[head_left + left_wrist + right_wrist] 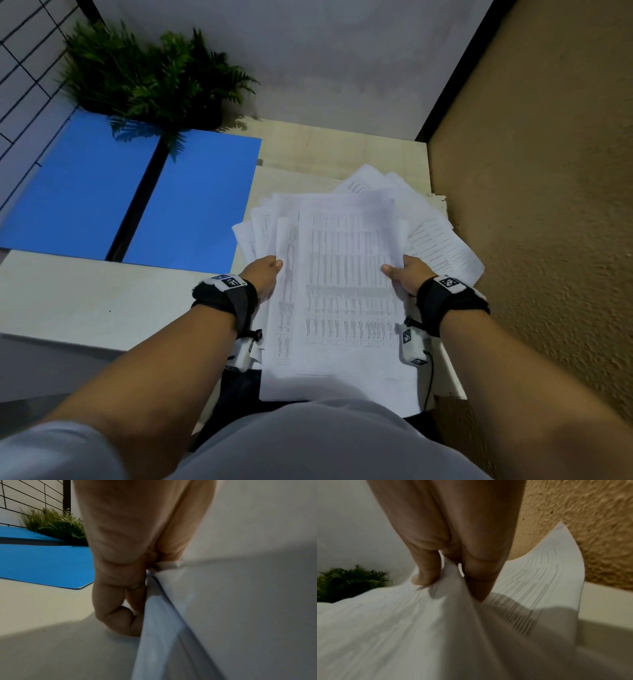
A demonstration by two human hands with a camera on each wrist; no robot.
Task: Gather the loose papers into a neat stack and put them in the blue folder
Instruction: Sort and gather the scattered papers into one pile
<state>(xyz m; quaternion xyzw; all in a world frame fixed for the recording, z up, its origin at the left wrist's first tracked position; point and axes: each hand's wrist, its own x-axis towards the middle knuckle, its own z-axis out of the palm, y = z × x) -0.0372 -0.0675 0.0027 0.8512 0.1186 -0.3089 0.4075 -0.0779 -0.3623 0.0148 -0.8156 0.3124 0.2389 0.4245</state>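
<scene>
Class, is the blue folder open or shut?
Open: the folder lies spread flat on the table, both blue halves showing beside its dark spine.

My right hand pinching the printed papers, thumb on top, fingers beneath, a loose sheet fanned out against the textured tan wall, fern-like plant far left, pale tabletop at right.

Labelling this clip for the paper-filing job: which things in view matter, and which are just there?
Part of the job:
papers, held by the left hand and right hand
blue folder, lying open

Just there:
potted fern
white table
</scene>
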